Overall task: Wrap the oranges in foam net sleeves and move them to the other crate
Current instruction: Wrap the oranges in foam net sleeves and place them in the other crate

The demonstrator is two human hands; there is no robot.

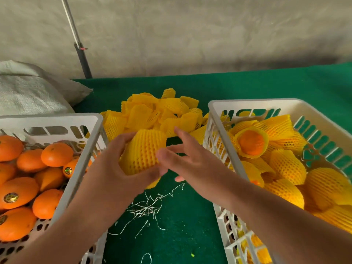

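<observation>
Sticker on the orange at the left crate's near-left (11, 197): round, gold and dark; its print is too small to read.
Sticker on the orange by the left crate's right wall (68, 170): round, shiny, greenish-gold; no letters can be made out.
Sticker on the orange at the crate's front-left edge (2, 219): only part of it shows, dark with gold; unreadable.
Left crate (80, 180): no text, number or brand mark.
Right crate (215, 111): no text, number or brand mark.
Foam net sleeves (152, 111): plain yellow, no print.
Readable writing overall: none.
</observation>
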